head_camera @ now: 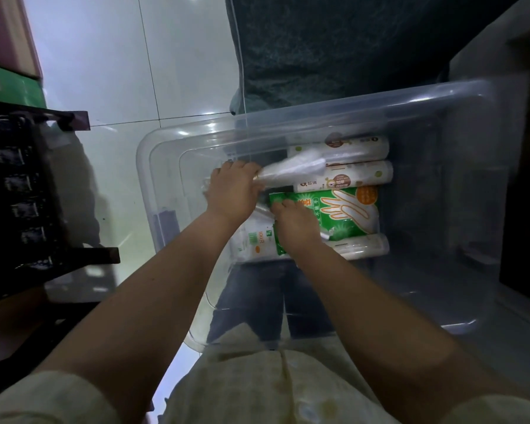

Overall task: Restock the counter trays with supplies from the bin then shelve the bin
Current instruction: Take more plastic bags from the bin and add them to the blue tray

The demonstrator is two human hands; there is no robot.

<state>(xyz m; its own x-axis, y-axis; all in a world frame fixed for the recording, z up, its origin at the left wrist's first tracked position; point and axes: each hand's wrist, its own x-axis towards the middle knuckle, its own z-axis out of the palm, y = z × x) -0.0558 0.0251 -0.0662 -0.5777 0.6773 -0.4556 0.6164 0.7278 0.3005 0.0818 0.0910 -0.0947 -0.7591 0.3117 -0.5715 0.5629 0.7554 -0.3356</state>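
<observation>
A clear plastic bin (153,166) sits on the floor in front of me, and both my arms reach down into it. My left hand (231,191) is closed on a clear plastic-wrapped bundle (291,171) that points right across two white rolls (349,175). My right hand (294,224) grips the left edge of a green glove pack (346,212) lying flat in the bin. A white pack (254,240) lies under my right wrist, and another white roll (364,247) lies along the green pack's near side.
A dark rack (28,194) stands on the left beside the bin, with green and maroon boxes (6,71) behind it. Glossy pale floor tiles (120,71) stretch beyond. A dark cloth (334,47) hangs behind the bin, and dark furniture (527,179) stands at right.
</observation>
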